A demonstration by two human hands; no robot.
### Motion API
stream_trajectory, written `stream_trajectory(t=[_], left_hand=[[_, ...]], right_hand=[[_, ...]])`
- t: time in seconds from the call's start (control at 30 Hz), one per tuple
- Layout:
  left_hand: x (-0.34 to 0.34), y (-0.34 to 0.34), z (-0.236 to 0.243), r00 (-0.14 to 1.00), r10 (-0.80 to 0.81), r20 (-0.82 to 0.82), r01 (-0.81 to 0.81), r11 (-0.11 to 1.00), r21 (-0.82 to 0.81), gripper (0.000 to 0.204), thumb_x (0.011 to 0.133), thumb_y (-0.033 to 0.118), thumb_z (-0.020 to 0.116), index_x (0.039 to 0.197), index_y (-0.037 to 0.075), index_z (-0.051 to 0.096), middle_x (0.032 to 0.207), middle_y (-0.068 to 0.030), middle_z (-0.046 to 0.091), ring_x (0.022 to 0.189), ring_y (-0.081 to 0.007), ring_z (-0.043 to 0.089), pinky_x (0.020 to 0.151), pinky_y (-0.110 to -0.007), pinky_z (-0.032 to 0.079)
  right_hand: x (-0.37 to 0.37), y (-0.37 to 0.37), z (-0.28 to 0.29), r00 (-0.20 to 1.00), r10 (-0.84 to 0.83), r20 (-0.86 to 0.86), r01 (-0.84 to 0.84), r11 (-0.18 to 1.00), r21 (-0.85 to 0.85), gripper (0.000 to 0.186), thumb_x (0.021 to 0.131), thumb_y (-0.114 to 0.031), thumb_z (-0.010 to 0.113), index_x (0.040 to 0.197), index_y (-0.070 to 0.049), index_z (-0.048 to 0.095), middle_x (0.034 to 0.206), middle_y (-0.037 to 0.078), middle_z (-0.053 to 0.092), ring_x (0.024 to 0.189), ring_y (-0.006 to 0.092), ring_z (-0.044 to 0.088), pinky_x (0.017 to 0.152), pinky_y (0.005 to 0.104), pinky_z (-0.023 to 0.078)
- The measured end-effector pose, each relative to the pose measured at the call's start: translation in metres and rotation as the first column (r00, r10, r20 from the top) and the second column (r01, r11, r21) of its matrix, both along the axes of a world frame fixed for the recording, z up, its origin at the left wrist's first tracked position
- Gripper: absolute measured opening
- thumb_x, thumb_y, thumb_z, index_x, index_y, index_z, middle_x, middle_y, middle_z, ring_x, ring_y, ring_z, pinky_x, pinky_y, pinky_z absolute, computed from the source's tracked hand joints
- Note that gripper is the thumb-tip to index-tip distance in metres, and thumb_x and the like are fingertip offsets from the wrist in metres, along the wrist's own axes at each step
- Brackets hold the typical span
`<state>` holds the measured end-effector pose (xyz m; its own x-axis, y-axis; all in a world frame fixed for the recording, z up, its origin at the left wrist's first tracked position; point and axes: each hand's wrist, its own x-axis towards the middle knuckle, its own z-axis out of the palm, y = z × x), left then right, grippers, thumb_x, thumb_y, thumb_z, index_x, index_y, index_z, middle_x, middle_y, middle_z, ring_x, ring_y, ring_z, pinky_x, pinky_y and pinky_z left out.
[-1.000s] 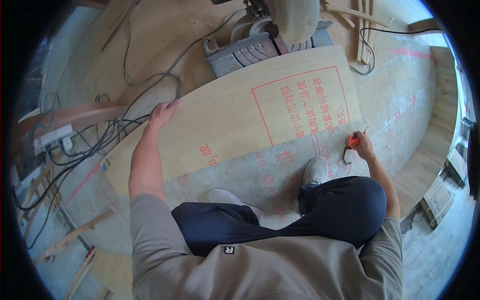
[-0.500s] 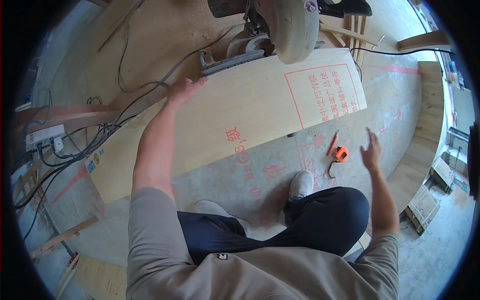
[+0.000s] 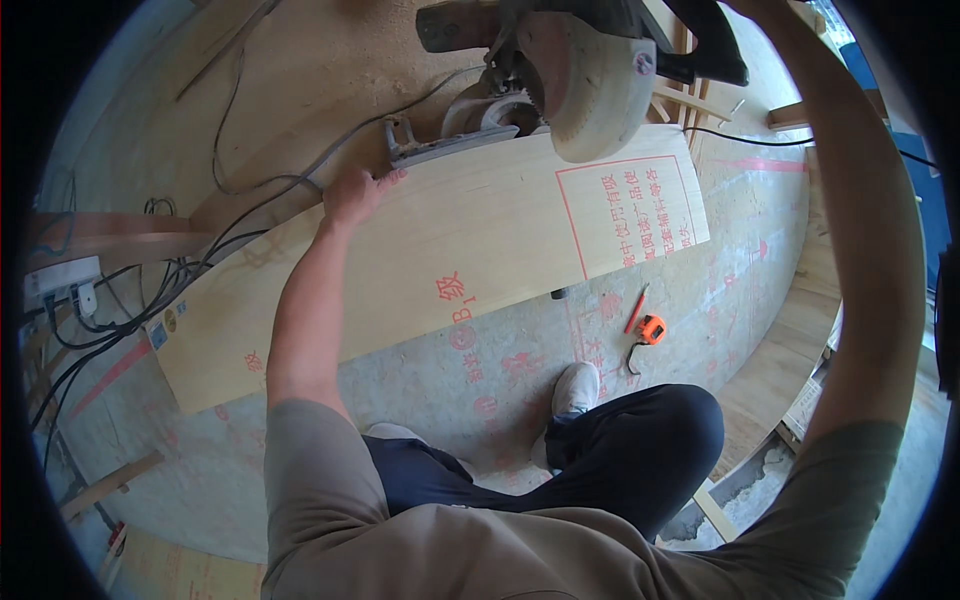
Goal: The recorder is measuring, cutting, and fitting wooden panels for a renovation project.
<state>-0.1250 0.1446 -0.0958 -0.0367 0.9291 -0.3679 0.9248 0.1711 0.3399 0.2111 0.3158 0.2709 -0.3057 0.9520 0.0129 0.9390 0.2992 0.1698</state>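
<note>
A long pale plywood board with red print lies across the saw's base, its far edge against the metal fence. My left hand is closed on the board's far edge, just left of the fence. Over the board's far right part hangs the miter saw, its blade mostly inside a pale round guard. My raised right arm reaches to the top of the view. Only a bit of my right hand shows, close to the saw's black handle; its fingers are out of sight.
On the floor near my foot lie a red pencil and an orange tape measure. Black cables run from a white power strip at the left. Wood strips lie behind the saw; a curved wood panel stands at right.
My right arm has swung up from beside the tape measure to the saw's handle area. My left hand keeps its place on the board. The whole view has shifted slightly.
</note>
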Motion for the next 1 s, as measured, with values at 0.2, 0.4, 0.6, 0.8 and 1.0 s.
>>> stream_trajectory(t=[0.2,0.4,0.6,0.8,1.0], left_hand=[[-0.008,-0.011,-0.005,1.0,0.009,0.027,-0.011,0.996,0.089,0.079,0.081,0.079,0.052,0.078,0.002,0.07,0.079,-0.0217,0.069,0.08,-0.0392,0.068,0.071,-0.05,0.054],[-0.001,-0.011,-0.004,0.999,-0.021,-0.029,0.025,0.989,0.147,0.079,0.081,0.079,0.05,0.079,0.003,0.072,0.08,-0.0199,0.07,0.082,-0.038,0.07,0.073,-0.049,0.055],[0.011,-0.002,-0.005,0.998,-0.016,-0.054,0.025,0.986,0.163,0.078,0.081,0.079,0.049,0.085,0.005,0.073,0.083,-0.0194,0.071,0.083,-0.0372,0.07,0.072,-0.049,0.055],[0.007,-0.002,-0.005,0.998,-0.033,-0.059,0.04,0.991,0.128,0.076,0.081,0.079,0.049,0.093,0.008,0.074,0.086,-0.0191,0.071,0.085,-0.0372,0.07,0.073,-0.05,0.055],[0.006,0.004,-0.003,0.999,-0.032,0.002,0.032,0.998,0.055,0.075,0.081,0.078,0.052,0.095,0.007,0.075,0.091,-0.021,0.071,0.09,-0.0379,0.07,0.078,-0.049,0.055]], right_hand=[[0.007,0.038,-0.029,0.772,-0.444,-0.455,0.124,0.808,-0.576,0.027,0.096,-0.021,0.062,0.111,0.001,0.059,0.088,0.016,0.068,0.065,0.0229,0.066,0.053,0.038,0.057],[0.041,-0.058,-0.076,0.662,-0.349,-0.664,0.132,0.926,-0.355,0.023,0.096,-0.02,0.063,0.11,-0.003,0.057,0.081,0.01,0.067,0.06,0.0163,0.064,0.053,0.0308,0.055],[0.064,-0.133,-0.119,0.633,-0.263,-0.728,0.238,0.961,-0.14,0.028,0.094,-0.015,0.063,0.119,-0.006,0.054,0.081,0.007,0.067,0.06,0.0133,0.065,0.053,0.0276,0.052],[0.067,-0.162,-0.151,0.565,-0.242,-0.788,0.242,0.963,-0.123,0.029,0.095,-0.012,0.062,0.121,-0.004,0.052,0.082,0.009,0.066,0.061,0.0132,0.065,0.053,0.027,0.052],[0.07,-0.171,-0.16,0.541,-0.247,-0.804,0.296,0.951,-0.093,0.029,0.094,-0.014,0.062,0.12,-0.006,0.053,0.08,0.011,0.069,0.063,0.0159,0.068,0.054,0.0314,0.053]])
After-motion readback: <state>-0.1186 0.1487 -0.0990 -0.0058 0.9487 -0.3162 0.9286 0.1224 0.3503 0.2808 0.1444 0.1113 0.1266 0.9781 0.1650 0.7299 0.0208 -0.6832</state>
